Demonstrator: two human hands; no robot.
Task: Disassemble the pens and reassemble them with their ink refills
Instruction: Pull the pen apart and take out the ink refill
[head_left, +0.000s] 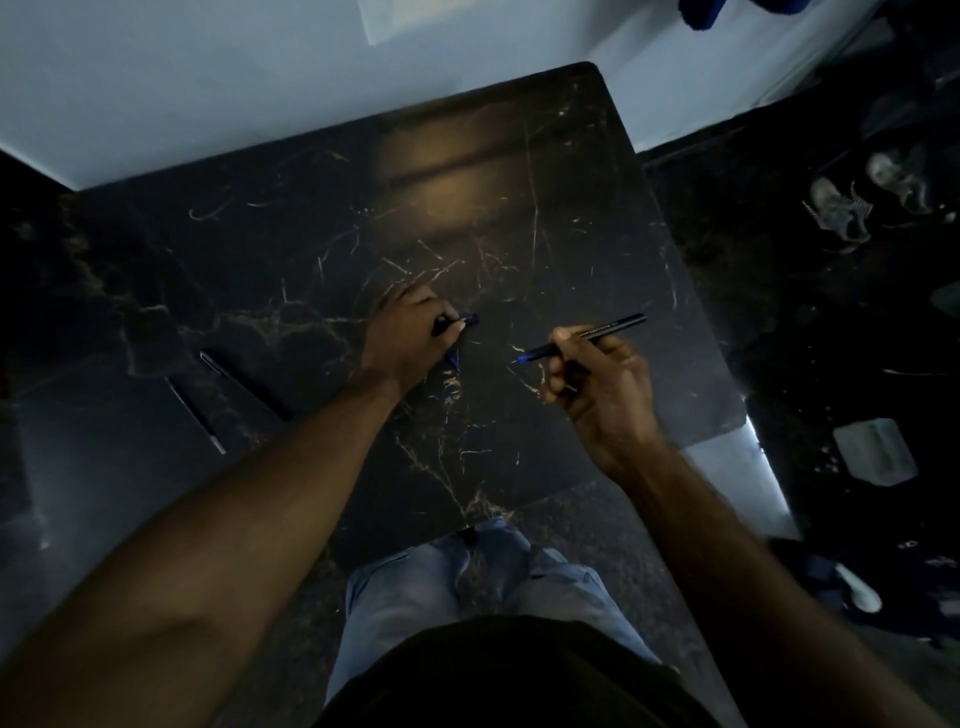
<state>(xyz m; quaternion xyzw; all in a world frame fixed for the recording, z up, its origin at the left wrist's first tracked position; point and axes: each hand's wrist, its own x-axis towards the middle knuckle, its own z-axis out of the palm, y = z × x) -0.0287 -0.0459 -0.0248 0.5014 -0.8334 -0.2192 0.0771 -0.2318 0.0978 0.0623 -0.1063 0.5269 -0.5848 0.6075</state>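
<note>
Dim light falls on a black marble-patterned table (519, 208) with pale veins, pushed against a white wall (208, 78). Over its middle, the left hand (410, 332) rests knuckles-up on the surface, fingers curled around a blue-ended pen part (469, 319) that pokes out toward the right; another blue piece (453, 358) shows just under the heel of that hand. Near it but apart, the right hand (597, 379) pinches a black pen (587, 338) between thumb and fingers, its blue tip aimed left toward the other hand, its printed barrel slanting up and right. Well to the left on the tabletop lie 2 slim dark pens (244, 384), side by side and slanted; the second (196, 415) is nearer the edge. Beyond the table's right side, on the dark floor, sit a pair of grey shoes (841, 213) and a pale flat object (875, 452). Blue jeans (415, 587) show below the table's near edge.
</note>
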